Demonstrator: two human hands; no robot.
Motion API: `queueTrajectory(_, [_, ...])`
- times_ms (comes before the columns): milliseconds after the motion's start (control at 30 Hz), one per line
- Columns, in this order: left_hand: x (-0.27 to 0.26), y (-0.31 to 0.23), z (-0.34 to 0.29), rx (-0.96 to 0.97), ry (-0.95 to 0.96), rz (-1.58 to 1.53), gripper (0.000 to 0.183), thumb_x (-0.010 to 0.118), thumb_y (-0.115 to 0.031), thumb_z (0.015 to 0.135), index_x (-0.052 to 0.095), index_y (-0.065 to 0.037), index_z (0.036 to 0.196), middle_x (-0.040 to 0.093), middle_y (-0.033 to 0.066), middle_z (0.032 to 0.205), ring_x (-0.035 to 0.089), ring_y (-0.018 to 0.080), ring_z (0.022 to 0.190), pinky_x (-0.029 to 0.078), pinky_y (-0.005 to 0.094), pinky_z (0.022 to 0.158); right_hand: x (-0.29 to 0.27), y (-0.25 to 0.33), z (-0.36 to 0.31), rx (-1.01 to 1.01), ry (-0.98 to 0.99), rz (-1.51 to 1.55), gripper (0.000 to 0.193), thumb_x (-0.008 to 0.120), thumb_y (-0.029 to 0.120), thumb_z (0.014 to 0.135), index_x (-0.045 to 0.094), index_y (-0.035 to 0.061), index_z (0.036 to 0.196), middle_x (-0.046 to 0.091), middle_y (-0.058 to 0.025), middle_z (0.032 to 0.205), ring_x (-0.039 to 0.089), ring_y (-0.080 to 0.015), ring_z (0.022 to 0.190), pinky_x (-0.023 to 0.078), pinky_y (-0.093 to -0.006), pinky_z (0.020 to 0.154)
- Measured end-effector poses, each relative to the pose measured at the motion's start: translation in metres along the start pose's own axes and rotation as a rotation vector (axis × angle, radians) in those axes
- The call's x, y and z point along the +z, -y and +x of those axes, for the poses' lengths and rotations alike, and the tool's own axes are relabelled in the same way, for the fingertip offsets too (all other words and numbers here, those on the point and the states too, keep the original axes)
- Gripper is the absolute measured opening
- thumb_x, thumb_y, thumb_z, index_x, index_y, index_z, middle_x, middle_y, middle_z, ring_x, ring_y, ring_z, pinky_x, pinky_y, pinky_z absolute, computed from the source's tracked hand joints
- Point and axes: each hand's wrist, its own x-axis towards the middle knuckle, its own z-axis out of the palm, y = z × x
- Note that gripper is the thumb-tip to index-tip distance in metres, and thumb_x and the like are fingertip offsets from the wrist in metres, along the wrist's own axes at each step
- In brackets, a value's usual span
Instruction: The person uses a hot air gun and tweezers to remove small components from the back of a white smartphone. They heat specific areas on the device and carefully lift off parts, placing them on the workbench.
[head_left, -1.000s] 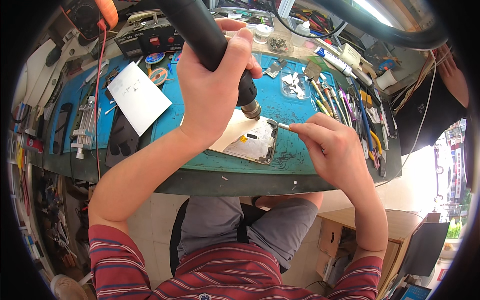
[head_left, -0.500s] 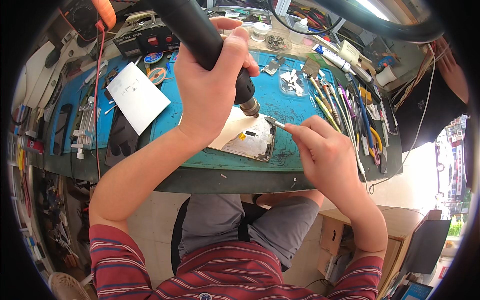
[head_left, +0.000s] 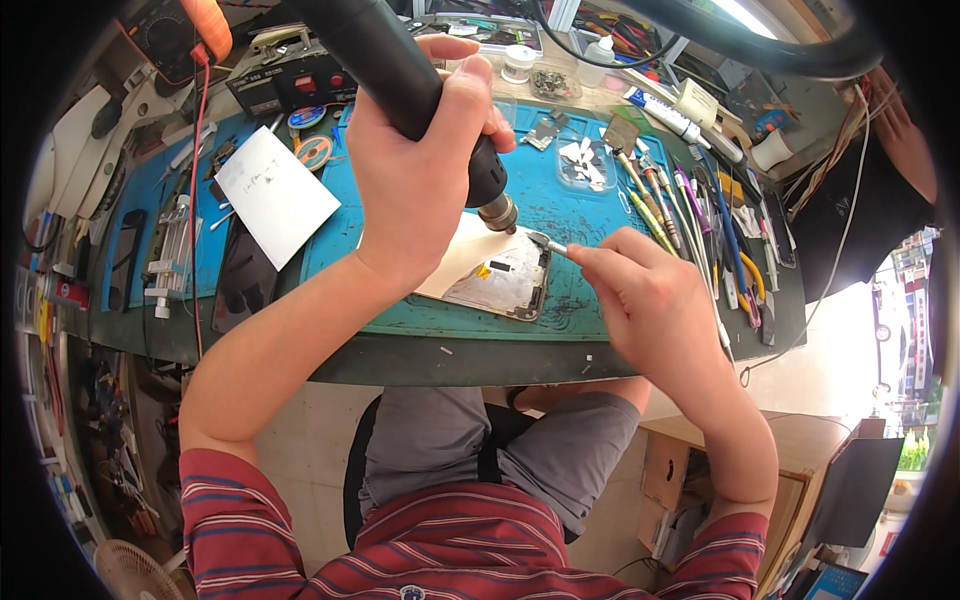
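Observation:
My left hand (head_left: 430, 160) is wrapped round a black hot air gun (head_left: 385, 65), whose metal nozzle points down at the far right corner of a phone housing (head_left: 510, 285). That housing lies on the blue mat (head_left: 400, 318), its silvery inside partly showing, with a pale sheet (head_left: 455, 252) across its left part. Pinched in my right hand (head_left: 645, 290) is a slim metal scraper (head_left: 553, 246); its flat tip touches or hovers at the same corner, close by the nozzle. My left wrist hides some of the pale sheet.
White paper (head_left: 278, 195) overlaps a dark phone (head_left: 245, 280) on the left. A clear box (head_left: 586, 165) of white scraps stands beyond the housing. Tweezers, pens and other tools (head_left: 690, 220) crowd the right side. At the far right edge, another person's arm (head_left: 905, 140) shows.
The hot air gun and my left hand have shifted very slightly left. The scraper and my right hand have also moved a touch left.

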Motion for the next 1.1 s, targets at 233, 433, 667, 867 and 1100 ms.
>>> queueTrajectory(233, [0.0, -0.002, -0.001, 0.007, -0.003, 0.008, 0.025, 0.059, -0.011, 0.097, 0.052, 0.001, 0.117, 0.054, 0.0035, 0.073, 0.057, 0.0142, 0.068, 0.052, 0.0317, 0.067, 0.004, 0.001, 0.0, 0.014, -0.03, 0.045, 0.022, 0.066, 0.001, 0.084, 0.073, 0.0073, 0.104, 0.061, -0.0082, 0.085, 0.065, -0.0285, 0.069, 0.052, -0.0381, 0.06])
queueTrajectory(433, [0.0, 0.0, 0.0, 0.007, -0.006, -0.007, 0.025, 0.059, -0.01, 0.096, 0.051, 0.001, 0.117, 0.054, 0.0039, 0.073, 0.057, 0.0145, 0.068, 0.052, 0.0321, 0.067, 0.006, -0.016, 0.001, 0.065, -0.021, 0.194, 0.016, 0.068, 0.004, 0.087, 0.074, 0.008, 0.101, 0.063, -0.0082, 0.083, 0.064, -0.0271, 0.07, 0.05, -0.0357, 0.061])
queueTrajectory(667, [-0.001, 0.001, -0.001, -0.003, -0.024, -0.021, 0.025, 0.06, -0.01, 0.096, 0.051, 0.001, 0.117, 0.054, 0.004, 0.073, 0.057, 0.0151, 0.067, 0.052, 0.0327, 0.067, 0.01, -0.027, 0.004, 0.111, -0.004, 0.306, 0.015, 0.069, 0.005, 0.087, 0.075, 0.0086, 0.099, 0.064, -0.0066, 0.083, 0.063, -0.0233, 0.068, 0.049, -0.0328, 0.061])
queueTrajectory(867, [0.0, -0.008, -0.001, -0.033, -0.056, -0.026, 0.025, 0.06, -0.011, 0.096, 0.051, 0.001, 0.116, 0.053, 0.0035, 0.072, 0.056, 0.0148, 0.066, 0.051, 0.0322, 0.066, 0.006, -0.026, 0.007, 0.074, -0.012, 0.249, 0.016, 0.07, 0.004, 0.086, 0.076, 0.0087, 0.1, 0.065, -0.0059, 0.083, 0.063, -0.0219, 0.068, 0.05, -0.0319, 0.062])
queueTrajectory(1100, [-0.007, -0.032, -0.008, -0.025, -0.048, -0.035, 0.025, 0.061, -0.013, 0.097, 0.052, 0.0, 0.116, 0.05, 0.0021, 0.073, 0.053, 0.0131, 0.066, 0.049, 0.0312, 0.065, 0.007, -0.028, 0.01, 0.055, -0.065, 0.276, 0.024, 0.069, 0.004, 0.087, 0.072, 0.01, 0.11, 0.065, -0.0061, 0.089, 0.064, -0.0219, 0.071, 0.05, -0.0325, 0.064])
